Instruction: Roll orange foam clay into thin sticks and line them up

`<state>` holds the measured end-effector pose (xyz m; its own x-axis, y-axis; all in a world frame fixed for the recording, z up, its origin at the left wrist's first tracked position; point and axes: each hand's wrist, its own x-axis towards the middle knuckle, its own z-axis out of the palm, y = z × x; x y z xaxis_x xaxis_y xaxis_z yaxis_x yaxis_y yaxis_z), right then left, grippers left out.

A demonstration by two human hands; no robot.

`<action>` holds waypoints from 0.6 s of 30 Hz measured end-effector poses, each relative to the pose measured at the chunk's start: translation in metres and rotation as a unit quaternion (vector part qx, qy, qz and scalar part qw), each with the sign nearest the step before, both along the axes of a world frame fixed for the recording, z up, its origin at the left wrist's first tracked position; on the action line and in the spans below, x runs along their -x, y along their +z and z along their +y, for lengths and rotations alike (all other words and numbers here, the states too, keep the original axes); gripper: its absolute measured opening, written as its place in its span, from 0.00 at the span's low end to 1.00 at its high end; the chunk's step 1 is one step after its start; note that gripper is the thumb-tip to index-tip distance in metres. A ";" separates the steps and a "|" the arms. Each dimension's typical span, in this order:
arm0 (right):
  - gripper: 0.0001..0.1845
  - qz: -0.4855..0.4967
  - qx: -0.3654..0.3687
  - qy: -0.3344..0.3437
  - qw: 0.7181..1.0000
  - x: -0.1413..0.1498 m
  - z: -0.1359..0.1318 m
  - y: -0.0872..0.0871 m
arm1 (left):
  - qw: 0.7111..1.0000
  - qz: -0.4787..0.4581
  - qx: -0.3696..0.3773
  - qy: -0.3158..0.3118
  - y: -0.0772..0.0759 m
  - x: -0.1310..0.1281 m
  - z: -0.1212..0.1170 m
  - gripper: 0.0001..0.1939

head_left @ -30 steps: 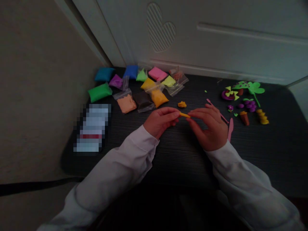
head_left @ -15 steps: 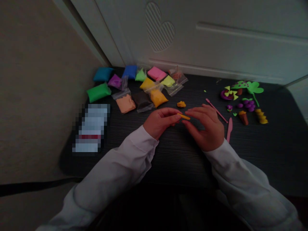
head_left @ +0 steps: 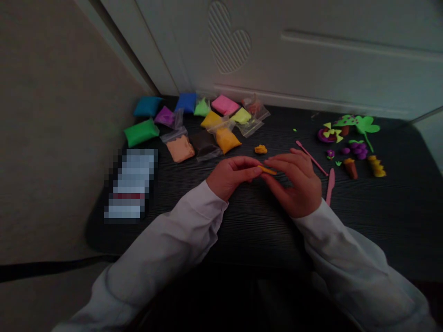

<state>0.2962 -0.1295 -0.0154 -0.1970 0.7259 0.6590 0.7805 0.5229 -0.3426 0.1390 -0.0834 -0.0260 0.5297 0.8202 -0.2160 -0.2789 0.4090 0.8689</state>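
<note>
Between the thumb and fingers of my left hand point(head_left: 235, 174) is a thin strip of orange modelling clay point(head_left: 269, 170), its free end pointing right. My right hand point(head_left: 296, 184) is around that free end, fingers above and thumb below, with a gap between them; whether a fingertip touches the clay I cannot tell. Just beyond my hands, a small lump of orange clay point(head_left: 260, 149) lies on the dark table point(head_left: 256, 226). To the right of my right hand are a thin pink modelling tool point(head_left: 311, 158) and a pink clay knife point(head_left: 331, 185).
Bags of coloured clay point(head_left: 141, 133) spread over the back left. A phone-like device with a blurred screen point(head_left: 133, 180) lies at the left. Finished clay pieces, among them purple grapes point(head_left: 358, 150) and a brown cone point(head_left: 350, 168), sit at the right. A white panel point(head_left: 263, 60) rises behind.
The strip's free end has shifted slightly right and down. My right fingertips and thumb have come a little closer to it and to my left hand.
</note>
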 end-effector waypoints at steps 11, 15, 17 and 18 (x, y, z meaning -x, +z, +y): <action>0.10 -0.002 -0.009 -0.001 1.000 0.002 0.000 0.001 | 1.000 -0.006 0.009 0.008 0.000 0.001 0.000 0.07; 0.10 -0.002 -0.007 0.003 1.000 0.003 0.000 0.000 | 1.000 -0.006 0.011 0.003 0.000 0.000 0.000 0.07; 0.09 -0.003 -0.006 0.004 1.000 0.002 0.000 -0.001 | 1.000 -0.019 0.019 0.000 0.000 0.001 0.000 0.06; 0.09 -0.003 -0.006 0.004 1.000 0.002 0.000 -0.001 | 0.999 -0.028 0.024 -0.002 0.001 0.001 0.000 0.06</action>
